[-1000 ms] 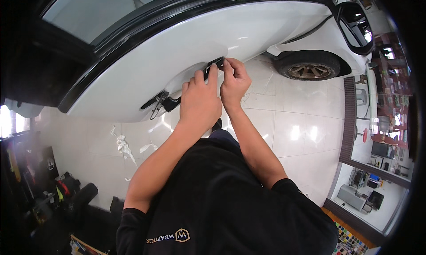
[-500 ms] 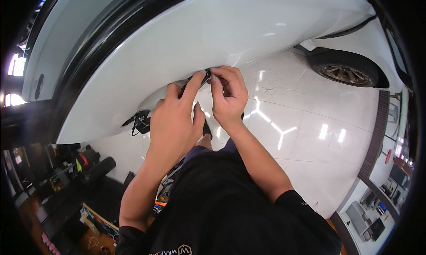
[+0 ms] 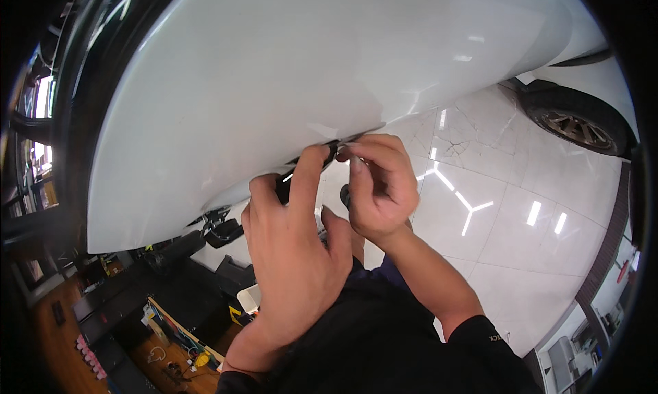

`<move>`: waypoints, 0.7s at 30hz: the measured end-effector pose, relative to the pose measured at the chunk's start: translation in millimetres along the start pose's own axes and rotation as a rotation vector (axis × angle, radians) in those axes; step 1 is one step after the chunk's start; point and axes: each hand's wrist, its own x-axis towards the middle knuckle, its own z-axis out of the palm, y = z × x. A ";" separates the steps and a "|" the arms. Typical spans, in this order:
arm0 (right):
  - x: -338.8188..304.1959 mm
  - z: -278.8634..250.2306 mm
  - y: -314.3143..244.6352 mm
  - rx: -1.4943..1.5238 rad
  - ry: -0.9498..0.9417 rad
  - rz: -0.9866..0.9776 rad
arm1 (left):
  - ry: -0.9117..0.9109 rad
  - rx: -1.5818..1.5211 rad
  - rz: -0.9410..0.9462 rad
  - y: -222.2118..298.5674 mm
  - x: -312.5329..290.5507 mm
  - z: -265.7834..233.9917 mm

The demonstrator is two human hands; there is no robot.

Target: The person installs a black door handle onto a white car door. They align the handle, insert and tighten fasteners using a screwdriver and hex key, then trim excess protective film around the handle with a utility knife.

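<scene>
Both hands are at a black door handle (image 3: 283, 188) on a white car door (image 3: 274, 65). My left hand (image 3: 291, 246) lies along the handle, its bent fingers apart, the index fingertip pressing on the handle's right end and the thumb standing free below. Beside that end, my right hand (image 3: 384, 188) is closed in a pinch, thumb against index finger, close to the left index fingertip. What the pinch holds, if anything, is too small and hidden to tell. My fingers cover much of the handle.
A black car wheel (image 3: 579, 126) stands at the far right. Glossy pale floor tiles (image 3: 507, 181) reflect the lights. Dark workbenches (image 3: 123, 312) with tools and cables are at the lower left. A black side mirror (image 3: 223, 233) juts out past the door's lower edge.
The view has shifted, so the door fills more of it and both hands appear lower and farther right. They remain at the handle, with the right hand still pinching near its right end.
</scene>
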 end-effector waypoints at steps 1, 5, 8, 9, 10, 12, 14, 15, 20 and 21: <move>-0.7 0.6 -2.6 0.067 0.036 0.051 | -0.001 0.005 0.003 -0.9 -0.5 1.0; 12.2 -22.4 -13.1 -0.035 -0.063 0.100 | 0.013 0.007 0.027 -3.4 -1.4 6.4; 19.2 -31.4 -13.3 -0.115 -0.105 0.032 | 0.019 0.004 0.025 -2.2 -2.5 10.1; 22.3 -31.5 -13.6 -0.144 -0.110 0.001 | 0.023 0.006 0.024 -1.2 -1.5 9.5; 24.1 -30.8 -13.9 -0.178 -0.118 -0.028 | 0.021 0.007 0.015 -0.3 -0.4 9.8; 24.2 -25.6 -14.0 -0.239 -0.143 -0.085 | 0.021 0.011 -0.013 -0.5 -0.5 10.2; 24.1 -20.2 -13.0 -0.325 -0.145 -0.123 | 0.042 0.037 -0.025 -1.7 -0.1 13.3; 21.4 -12.7 -13.8 -0.357 -0.160 -0.140 | 0.060 0.051 -0.047 -4.1 -1.0 10.3; 11.7 -20.5 -25.6 -0.402 -0.212 0.060 | 0.257 -0.099 -0.064 -18.6 -11.4 17.1; 11.0 -30.9 -20.8 -0.391 -0.214 0.124 | 0.310 -0.118 -0.015 -21.7 -13.6 24.5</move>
